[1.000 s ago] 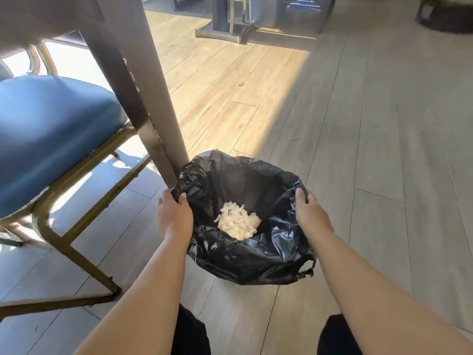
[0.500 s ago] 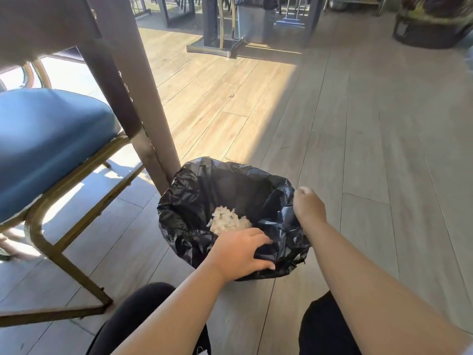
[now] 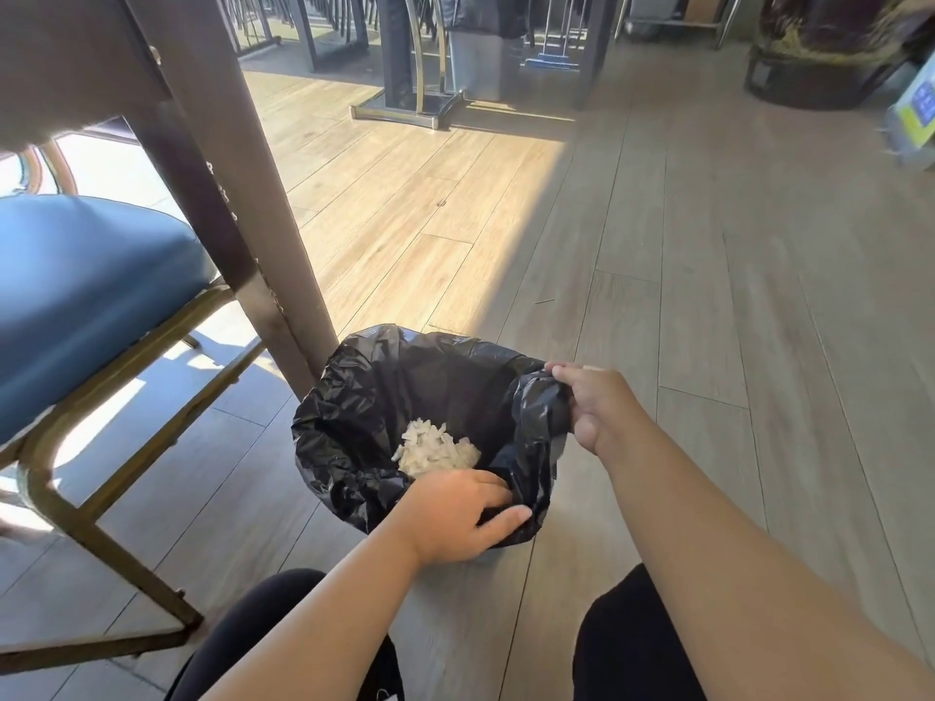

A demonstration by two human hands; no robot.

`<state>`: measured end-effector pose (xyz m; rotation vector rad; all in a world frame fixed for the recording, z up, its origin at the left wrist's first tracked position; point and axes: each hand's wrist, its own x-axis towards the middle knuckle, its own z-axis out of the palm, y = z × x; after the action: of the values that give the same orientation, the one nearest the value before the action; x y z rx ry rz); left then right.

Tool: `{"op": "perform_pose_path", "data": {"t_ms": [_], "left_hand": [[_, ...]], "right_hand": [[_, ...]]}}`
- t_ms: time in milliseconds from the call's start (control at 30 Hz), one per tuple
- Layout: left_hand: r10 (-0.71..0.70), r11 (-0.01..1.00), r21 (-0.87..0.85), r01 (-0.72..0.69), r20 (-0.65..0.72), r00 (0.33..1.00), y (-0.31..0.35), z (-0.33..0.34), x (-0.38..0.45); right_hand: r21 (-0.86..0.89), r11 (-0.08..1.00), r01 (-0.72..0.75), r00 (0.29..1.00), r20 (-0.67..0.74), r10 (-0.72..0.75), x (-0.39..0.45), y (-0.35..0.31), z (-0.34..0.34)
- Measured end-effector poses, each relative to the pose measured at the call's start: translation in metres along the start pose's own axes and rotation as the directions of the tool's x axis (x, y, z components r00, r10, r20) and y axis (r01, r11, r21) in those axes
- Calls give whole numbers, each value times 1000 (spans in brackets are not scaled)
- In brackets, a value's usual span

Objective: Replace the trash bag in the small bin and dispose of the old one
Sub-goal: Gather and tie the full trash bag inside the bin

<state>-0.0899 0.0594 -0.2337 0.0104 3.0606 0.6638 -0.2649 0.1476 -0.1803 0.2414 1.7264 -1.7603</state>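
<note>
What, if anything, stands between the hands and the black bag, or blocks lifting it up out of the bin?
Nothing visible does. The right hand already pinches the black bag at its right rim and the left hand grips its near rim. The table leg stands beside the bag's far-left edge, not over its opening.

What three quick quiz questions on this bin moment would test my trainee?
1. True or false: the right hand grips a gathered edge of the black bag.
2. Which part of the bag does the left hand hold: A) far rim, B) near rim, C) the bottom?
3. What lies inside the bag?

Key: 1. True. 2. B. 3. A heap of white scraps.
</note>
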Motion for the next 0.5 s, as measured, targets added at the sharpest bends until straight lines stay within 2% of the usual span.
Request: {"op": "perform_pose_path", "data": {"t_ms": [133,200,300,367,433,500], "left_hand": [[-152,988,-15,153,-251,956,21,5,6],[-106,990,59,130,-314,944,31,13,10],[28,998,68,-2,-379,925,32,22,10],[5,1000,-16,-12,-389,921,28,18,6],[-139,978,-194,69,-371,918,25,8,0],[-295,919,-369,140,-406,865,21,-3,-3]], "right_hand": [[76,996,-55,998,31,53,-5,4,1],[79,995,-54,998,22,53,-6,4,0],[10,999,-41,999,22,41,-4,7,-1],[-95,995,-6,1000,23,8,-2,10,-3],[-175,983,58,998,26,-54,0,13,-8],[-191,977,91,996,37,-86,2,17,-11]]}}
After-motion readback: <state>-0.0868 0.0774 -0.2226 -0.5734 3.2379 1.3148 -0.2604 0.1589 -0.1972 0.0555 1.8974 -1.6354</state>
